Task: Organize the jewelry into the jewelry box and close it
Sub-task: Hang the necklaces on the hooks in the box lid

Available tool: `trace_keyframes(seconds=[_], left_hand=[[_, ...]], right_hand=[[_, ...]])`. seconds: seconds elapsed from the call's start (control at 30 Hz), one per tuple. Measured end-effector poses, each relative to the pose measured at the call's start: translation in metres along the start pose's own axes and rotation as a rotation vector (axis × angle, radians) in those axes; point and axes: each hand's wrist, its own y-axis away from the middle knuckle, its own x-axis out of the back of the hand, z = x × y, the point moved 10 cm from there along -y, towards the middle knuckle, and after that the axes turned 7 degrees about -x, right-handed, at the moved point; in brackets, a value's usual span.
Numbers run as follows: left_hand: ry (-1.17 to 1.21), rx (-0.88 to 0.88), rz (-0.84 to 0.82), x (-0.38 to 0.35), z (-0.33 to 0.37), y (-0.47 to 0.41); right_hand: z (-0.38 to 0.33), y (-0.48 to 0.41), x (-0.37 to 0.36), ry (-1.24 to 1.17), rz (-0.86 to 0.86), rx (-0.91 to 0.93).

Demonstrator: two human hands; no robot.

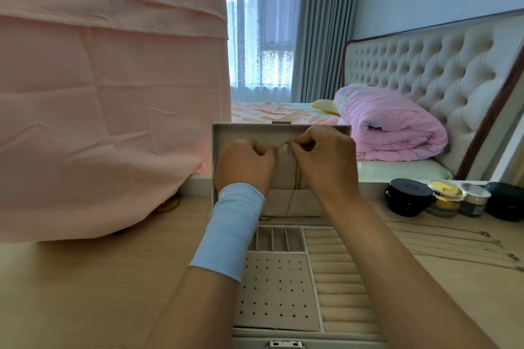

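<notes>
While the beige, cloth-lined jewelry box [272,289] stands open on the pale wooden tabletop [85,292], a thin gold chain necklace [297,178] hangs down the inside of its upright lid [243,129]. Both hands meet at the chain's top end, in front of the lid's upper part: the left hand [243,163], with a light blue cuff [229,229] round its wrist, has its fingers curled in and its thumb at the chain, and the right hand [326,156] pinches the same spot with bent fingertips. Inside the box's base lie narrow slotted compartments [279,239], a perforated panel and padded ring rolls [340,278]. To the right of the box more thin chains [482,238] lie on the wood, and behind them stand round cosmetic jars [445,198]. To the left of the box hangs a large pink cloth [107,93]
</notes>
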Motion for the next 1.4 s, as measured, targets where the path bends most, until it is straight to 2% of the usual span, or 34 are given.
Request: trace_keyframes(seconds=[0.2, 0.27, 0.33, 0.43, 0.53, 0.63, 0.7, 0.8, 0.87, 1.07, 1.17, 1.3, 1.4], left_hand=[[-0.027, 0.016, -0.226, -0.016, -0.010, 0.003], [0.053, 0.030, -0.315, -0.021, -0.011, 0.004], [0.157, 0.061, -0.486, -0.031, -0.008, 0.012], [0.277, 0.075, -0.705, -0.037, -0.002, 0.027], [0.310, 0.036, -0.816, -0.036, 0.000, 0.033], [0.293, -0.008, -0.888, -0.033, 0.003, 0.037], [0.242, -0.008, -0.894, -0.029, -0.001, 0.036], [0.182, -0.009, -0.817, -0.022, -0.004, 0.029], [0.206, -0.018, -0.772, -0.025, 0.002, 0.031], [0.345, -0.016, -0.806, -0.050, 0.018, 0.045], [0.314, -0.017, -0.738, -0.041, 0.018, 0.036], [0.228, -0.104, -0.678, -0.030, 0.027, 0.030], [0.169, -0.161, -0.611, -0.025, 0.032, 0.026]], right_hand=[[0.020, 0.000, -0.007, 0.057, -0.228, -0.186], [0.026, 0.000, -0.012, 0.061, -0.317, -0.270], [0.034, 0.005, -0.018, 0.080, -0.437, -0.365], [0.038, 0.023, -0.031, -0.083, -0.668, -0.532], [0.033, 0.043, -0.042, -0.322, -0.831, -0.681], [0.025, 0.047, -0.045, -0.336, -0.878, -0.646], [0.022, 0.042, -0.040, -0.301, -0.844, -0.592], [0.022, 0.032, -0.030, -0.325, -0.777, -0.565], [0.020, 0.027, -0.025, -0.328, -0.756, -0.543], [0.012, 0.020, -0.019, -0.340, -0.690, -0.460], [0.017, 0.025, -0.022, -0.230, -0.790, -0.454], [0.020, 0.054, -0.036, 0.038, -1.066, -0.445], [0.014, 0.061, -0.046, -0.019, -1.080, -0.413]])
